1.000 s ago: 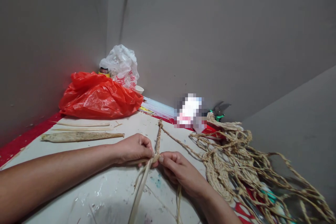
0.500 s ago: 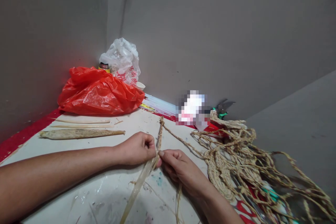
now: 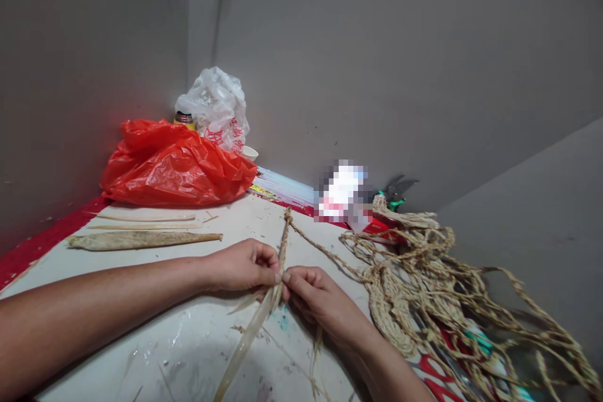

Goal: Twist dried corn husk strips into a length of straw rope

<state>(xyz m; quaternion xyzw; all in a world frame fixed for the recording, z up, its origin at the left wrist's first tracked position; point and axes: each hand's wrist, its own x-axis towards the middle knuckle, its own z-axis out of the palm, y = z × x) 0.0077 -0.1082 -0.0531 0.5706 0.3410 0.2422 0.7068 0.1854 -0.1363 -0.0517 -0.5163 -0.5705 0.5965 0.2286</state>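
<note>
In the head view we take the braided cord (image 3: 284,235) as our mark: it lies on the pale counter (image 3: 155,339) with its long axis running from its near end, between our hands, straight away towards the grey wall, where it bends off to its right into a thinner strand. Our left hand (image 3: 242,266) sits just left of the cord's near end, fingers curled in and thumb pressed to fingertips, pinching the cord there. Our right hand (image 3: 320,301) sits just right of that same end, knuckles up, its fingertips pinching at the same spot, so the two hands touch across the cord. Neither is nearer than the other; both meet at the one point. From that end the loose strips (image 3: 245,345) trail back towards us in line with the cord, flat on the counter. To the right of the cord lies a tangle of twisted rope (image 3: 424,282), well apart from our left hand and near our right forearm. To the left of the cord a dried stalk (image 3: 141,240) lies crosswise to it, and beyond that, far left, a red bag (image 3: 174,166) sits against the wall.
</note>
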